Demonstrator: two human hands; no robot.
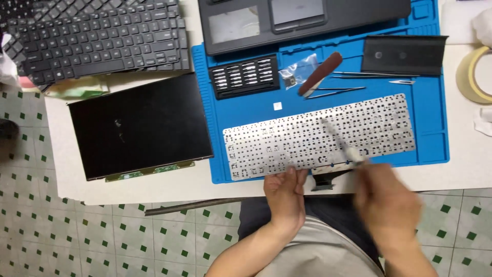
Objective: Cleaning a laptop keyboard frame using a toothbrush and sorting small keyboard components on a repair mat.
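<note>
White perforated backing identifies the keyboard (320, 136), lying face-down on the blue mat (433, 118) just ahead of both hands. Left hand (285, 195) pinches its near edge – fingers closed on the sheet. Right hand (384, 197), blurred, grips a thin tool (339, 141) angled onto the backing. Judged light, flexible, easily bent – hold it by the edges.
</note>
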